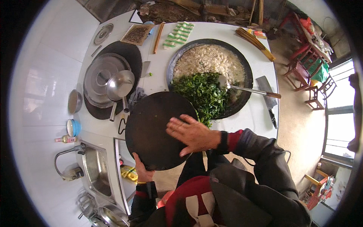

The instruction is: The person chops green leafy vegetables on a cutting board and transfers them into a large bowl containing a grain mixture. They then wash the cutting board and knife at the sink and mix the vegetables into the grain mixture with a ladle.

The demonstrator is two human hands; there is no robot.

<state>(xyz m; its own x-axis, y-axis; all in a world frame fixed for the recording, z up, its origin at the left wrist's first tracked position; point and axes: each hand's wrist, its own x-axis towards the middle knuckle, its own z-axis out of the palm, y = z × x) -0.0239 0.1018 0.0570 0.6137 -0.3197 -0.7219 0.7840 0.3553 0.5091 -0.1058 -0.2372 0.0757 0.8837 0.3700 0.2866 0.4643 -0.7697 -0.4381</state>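
Note:
My left hand grips the lower left rim of a round dark chopping board, raised beside a large wok. My right hand lies palm down at the board's right side, fingers spread and slightly blurred, holding nothing. Chopped leafy greens fill the near part of the wok, and some cling along the board's right edge. Behind the greens is a pale, crumbly, wet food. A metal spatula with a wooden handle end rests across the wok's right rim, its blade against the greens.
A cleaver lies right of the wok, near the counter edge. To the left, a steel ladle sits on a lid over a second wok. A sink is at lower left. Behind lie a striped cloth and a bamboo brush.

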